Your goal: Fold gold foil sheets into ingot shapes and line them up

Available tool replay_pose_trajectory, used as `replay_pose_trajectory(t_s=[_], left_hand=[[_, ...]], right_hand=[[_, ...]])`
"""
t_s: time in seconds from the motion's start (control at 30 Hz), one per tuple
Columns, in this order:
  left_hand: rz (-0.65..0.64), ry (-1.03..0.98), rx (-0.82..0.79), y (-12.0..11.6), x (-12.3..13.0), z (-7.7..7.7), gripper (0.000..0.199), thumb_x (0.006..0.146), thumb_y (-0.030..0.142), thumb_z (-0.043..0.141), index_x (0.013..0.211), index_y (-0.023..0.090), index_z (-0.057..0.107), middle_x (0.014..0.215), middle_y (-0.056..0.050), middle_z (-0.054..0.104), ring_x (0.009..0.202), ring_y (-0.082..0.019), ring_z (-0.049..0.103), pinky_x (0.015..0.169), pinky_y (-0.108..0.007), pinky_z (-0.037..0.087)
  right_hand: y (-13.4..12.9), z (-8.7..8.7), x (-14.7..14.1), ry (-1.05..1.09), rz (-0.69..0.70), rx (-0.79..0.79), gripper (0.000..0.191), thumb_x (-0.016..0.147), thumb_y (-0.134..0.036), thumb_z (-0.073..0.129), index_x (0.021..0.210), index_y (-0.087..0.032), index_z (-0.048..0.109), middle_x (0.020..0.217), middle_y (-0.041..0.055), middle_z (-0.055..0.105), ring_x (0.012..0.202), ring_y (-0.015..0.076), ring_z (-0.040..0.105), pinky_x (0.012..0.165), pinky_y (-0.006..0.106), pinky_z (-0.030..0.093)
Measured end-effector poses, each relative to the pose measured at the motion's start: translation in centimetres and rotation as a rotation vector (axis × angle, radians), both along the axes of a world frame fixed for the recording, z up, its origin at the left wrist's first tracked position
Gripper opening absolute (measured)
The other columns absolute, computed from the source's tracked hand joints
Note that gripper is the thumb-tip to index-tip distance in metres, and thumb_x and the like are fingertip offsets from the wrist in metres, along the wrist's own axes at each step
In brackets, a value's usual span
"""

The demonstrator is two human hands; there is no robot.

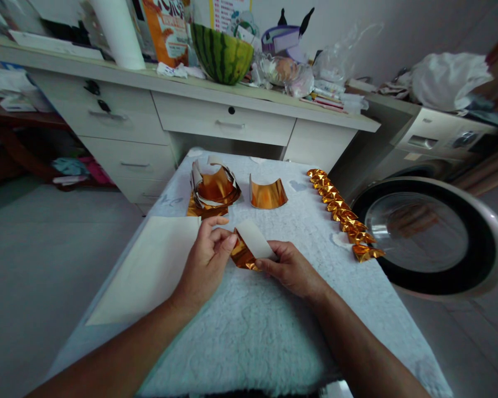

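Between my two hands is a piece of gold foil paper (pixel 242 254), its white back (pixel 253 239) folded up toward the far side. My left hand (pixel 207 257) pinches its left edge between thumb and fingers. On the right edge, my right hand (pixel 288 266) grips with the thumb in front and fingers behind. Just beyond lies a single curled gold sheet (pixel 269 194). A pile of curled gold sheets (pixel 216 185) sits behind my left hand. Along the right side of the table runs a row of folded gold foil pieces (pixel 342 213), several of them overlapping.
A cloth-covered table (pixel 249 326) is in front of me, with a large pale sheet (pixel 149 265) on its left. To the right stands a washing machine with its round door (pixel 427 237) swung open. A cut watermelon (pixel 222 55) rests on the white desk (pixel 228 105) behind.
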State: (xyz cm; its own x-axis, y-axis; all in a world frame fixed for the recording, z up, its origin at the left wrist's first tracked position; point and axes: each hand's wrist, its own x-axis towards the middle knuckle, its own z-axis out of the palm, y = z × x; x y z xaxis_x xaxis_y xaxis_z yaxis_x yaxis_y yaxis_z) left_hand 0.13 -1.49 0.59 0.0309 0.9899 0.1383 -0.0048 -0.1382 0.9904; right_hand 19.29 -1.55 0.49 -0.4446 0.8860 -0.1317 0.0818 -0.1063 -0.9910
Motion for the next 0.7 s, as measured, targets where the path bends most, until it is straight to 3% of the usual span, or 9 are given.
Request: replay_pose_trajectory(t_s=[0.07,0.17,0.27,0.43,0.5,0.6,0.7], left_hand=[[0.004,0.05,0.049,-0.26,0.16,-0.14,0.028,0.091,0.029,0.055,0.115,0.025,0.04,0.087,0.003,0.062,0.076,-0.013,0.062,0.068,-0.026,0.048],[-0.036,0.209,0.11,-0.54,0.09,-0.37,0.016,0.092,0.028,0.052,0.107,0.023,0.05,0.098,-0.002,0.064,0.09,-0.017,0.064,0.078,-0.03,0.05],[-0.101,0.294,0.116,-0.56,-0.04,-0.59,0.021,0.092,0.028,0.052,0.113,0.023,0.055,0.108,-0.004,0.065,0.095,-0.018,0.065,0.083,-0.033,0.052],[-0.131,0.235,0.063,-0.22,0.23,-0.65,0.038,0.083,0.023,0.062,0.12,0.024,0.055,0.121,-0.007,0.063,0.099,-0.02,0.067,0.086,-0.036,0.054],[-0.154,0.151,-0.003,-0.09,0.35,-0.45,0.04,0.082,0.023,0.062,0.121,0.022,0.054,0.119,-0.008,0.065,0.098,-0.02,0.068,0.085,-0.036,0.055],[-0.172,0.029,-0.102,0.04,0.35,-0.11,0.043,0.081,0.025,0.061,0.123,0.019,0.052,0.112,-0.008,0.068,0.097,-0.021,0.068,0.085,-0.036,0.055],[-0.156,-0.054,-0.16,0.12,0.25,0.09,0.042,0.08,0.022,0.059,0.122,0.019,0.053,0.11,-0.007,0.069,0.096,-0.02,0.068,0.083,-0.034,0.055]], right_hand=[[0.01,-0.1,-0.13,-0.012,-0.055,0.015,0.027,0.081,-0.041,0.069,0.093,-0.017,0.068,0.067,-0.0036,0.055,0.056,0.0085,0.042,0.052,0.021,0.033],[-0.04,-0.02,-0.42,0.003,-0.115,0.014,0.027,0.08,-0.041,0.07,0.093,-0.017,0.065,0.065,-0.0044,0.054,0.054,0.0081,0.042,0.05,0.02,0.033],[-0.07,0.05,-0.73,0.074,-0.138,-0.012,0.031,0.077,-0.042,0.073,0.095,-0.018,0.062,0.068,-0.0041,0.056,0.054,0.008,0.045,0.05,0.02,0.036],[0.02,-0.28,-0.88,0.141,-0.123,-0.033,0.042,0.074,-0.044,0.076,0.1,-0.022,0.052,0.075,-0.0033,0.06,0.057,0.0093,0.051,0.052,0.021,0.041],[-0.08,-0.15,-0.85,0.147,-0.109,-0.012,0.049,0.076,-0.045,0.074,0.11,-0.024,0.046,0.082,-0.0015,0.062,0.065,0.0119,0.057,0.059,0.023,0.046],[-0.46,0.34,-0.69,0.035,-0.144,0.159,0.073,0.077,-0.037,0.071,0.135,-0.027,0.028,0.113,0.0065,0.057,0.094,0.0179,0.059,0.074,0.029,0.051],[-0.84,0.4,-0.4,-0.232,-0.133,0.461,0.092,0.072,-0.02,0.068,0.145,-0.027,0.012,0.135,0.013,0.039,0.115,0.0229,0.048,0.088,0.038,0.05]])
